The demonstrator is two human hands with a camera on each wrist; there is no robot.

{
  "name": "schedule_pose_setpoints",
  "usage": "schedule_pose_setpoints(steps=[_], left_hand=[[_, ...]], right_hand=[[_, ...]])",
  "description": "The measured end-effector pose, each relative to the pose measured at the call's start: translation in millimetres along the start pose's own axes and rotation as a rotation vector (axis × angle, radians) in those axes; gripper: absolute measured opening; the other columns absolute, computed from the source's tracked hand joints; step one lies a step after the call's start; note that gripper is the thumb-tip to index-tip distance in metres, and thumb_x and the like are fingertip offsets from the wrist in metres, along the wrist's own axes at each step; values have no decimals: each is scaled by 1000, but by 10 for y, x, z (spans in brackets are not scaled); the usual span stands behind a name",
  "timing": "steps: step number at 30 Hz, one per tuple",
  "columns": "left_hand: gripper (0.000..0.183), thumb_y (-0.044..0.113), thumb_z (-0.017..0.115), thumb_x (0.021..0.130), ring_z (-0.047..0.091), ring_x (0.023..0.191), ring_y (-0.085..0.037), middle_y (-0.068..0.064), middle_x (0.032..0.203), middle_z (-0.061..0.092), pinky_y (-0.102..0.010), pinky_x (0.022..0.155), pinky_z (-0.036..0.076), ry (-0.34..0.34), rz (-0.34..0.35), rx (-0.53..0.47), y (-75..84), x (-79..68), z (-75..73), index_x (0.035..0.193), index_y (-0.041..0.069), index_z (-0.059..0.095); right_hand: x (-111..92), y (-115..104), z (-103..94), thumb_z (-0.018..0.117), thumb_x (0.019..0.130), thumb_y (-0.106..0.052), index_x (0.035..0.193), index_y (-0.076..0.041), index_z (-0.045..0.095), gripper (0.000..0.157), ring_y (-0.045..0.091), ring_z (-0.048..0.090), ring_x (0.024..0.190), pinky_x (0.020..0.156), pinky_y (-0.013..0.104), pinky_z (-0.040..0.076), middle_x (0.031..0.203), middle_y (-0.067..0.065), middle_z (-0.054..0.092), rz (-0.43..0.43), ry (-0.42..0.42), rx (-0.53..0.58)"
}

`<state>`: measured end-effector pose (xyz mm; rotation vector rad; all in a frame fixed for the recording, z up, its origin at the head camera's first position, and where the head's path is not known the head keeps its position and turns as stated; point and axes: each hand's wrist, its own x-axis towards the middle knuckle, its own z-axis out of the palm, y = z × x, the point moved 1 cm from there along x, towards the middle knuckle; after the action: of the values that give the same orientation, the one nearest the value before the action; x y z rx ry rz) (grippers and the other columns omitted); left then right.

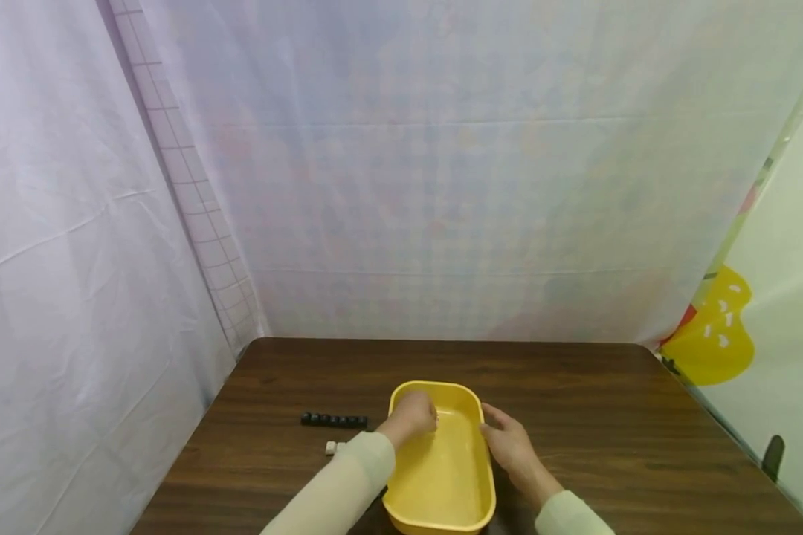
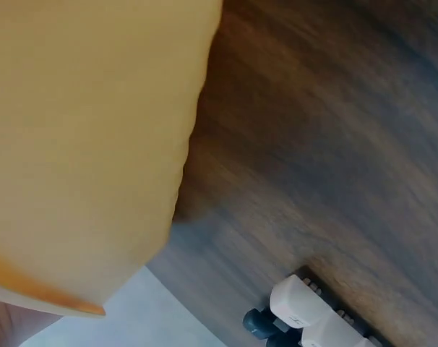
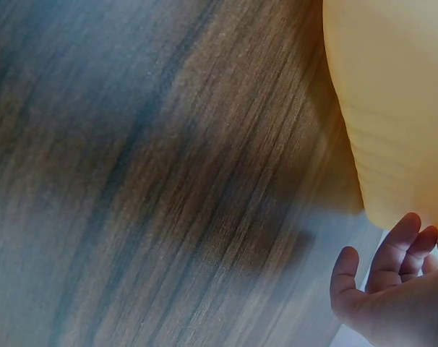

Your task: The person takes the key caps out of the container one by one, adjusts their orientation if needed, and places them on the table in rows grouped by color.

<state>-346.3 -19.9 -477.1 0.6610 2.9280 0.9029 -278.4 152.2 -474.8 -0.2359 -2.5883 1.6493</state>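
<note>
A deep yellow plastic tub (image 1: 451,475) with rounded corners stands on the table. My left hand (image 1: 413,416) reaches over its left rim into the far end, fingers curled downward; whether they hold anything small is hidden. At the tub's right rim, my right hand (image 1: 511,446) holds the edge near the far corner. In the right wrist view its bent fingers (image 3: 396,253) lie against the tub's outer wall (image 3: 389,108). The left wrist view is largely filled by the tub's other side (image 2: 89,130).
Left of the tub lies a row of black keycaps (image 1: 334,420). Nearer are white keycaps (image 1: 331,448), partly covered by my left sleeve; the left wrist view shows white keycaps (image 2: 298,302) on a dark strip. The dark wood table (image 1: 595,416) meets hanging curtains (image 1: 455,223) behind.
</note>
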Motion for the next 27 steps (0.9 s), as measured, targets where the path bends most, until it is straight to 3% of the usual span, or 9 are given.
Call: schedule_pose_setpoints(steps=[2,4,6,9,13,19,22,27], left_hand=[[36,2,73,84,43,49,-8,6,52,49,-20,48,39,-11,-19,-23,12,-5,-8,53,8,56],[12,7,77,85,60,68,-13,-1,74,67,-25,64,51,-16,-22,-1,14,1,-4,76,1,71],[16,11,77,86,65,89,-19,-7,97,72,-29,81,53,-25,0,61,12,11,8,98,1,75],[10,13,76,87,64,83,-16,-4,93,73,-27,76,52,-50,29,126,1,15,34,93,4,77],[9,12,76,85,52,66,-10,2,75,66,-23,66,47,-53,37,143,-13,1,48,78,7,74],[45,11,71,87,26,46,-7,7,48,30,-20,45,26,-68,42,148,-29,-36,95,52,12,44],[39,10,70,88,31,47,-6,8,50,37,-19,46,30,-80,19,96,-19,-63,88,54,12,51],[18,9,69,88,46,54,-9,3,61,55,-23,52,41,-77,3,-14,22,-104,22,71,7,65]], right_hand=[[1,-6,-2,51,97,-5,143,7,45,48,50,29,138,111,60,23,148,35,35,-3,-2,2],[3,-6,-1,51,97,-5,143,7,45,48,50,31,137,111,60,24,147,36,35,-7,0,8],[0,-5,-1,51,97,-5,143,8,45,48,50,32,136,110,60,26,146,36,36,-13,0,10],[-6,-1,0,50,97,-4,143,8,44,48,50,34,135,109,60,29,146,37,36,-13,-6,14],[-8,0,-1,49,98,-4,144,9,43,48,50,35,135,108,60,30,146,36,36,-11,-13,17],[-4,2,-1,50,97,-4,143,9,44,48,49,36,134,109,59,30,145,36,37,-17,-7,12],[-6,5,1,50,97,-4,143,9,44,48,49,38,133,108,59,30,145,36,38,-11,-5,13],[-8,-1,0,50,97,-4,144,7,43,49,47,39,132,109,60,29,145,35,39,2,-2,12]])
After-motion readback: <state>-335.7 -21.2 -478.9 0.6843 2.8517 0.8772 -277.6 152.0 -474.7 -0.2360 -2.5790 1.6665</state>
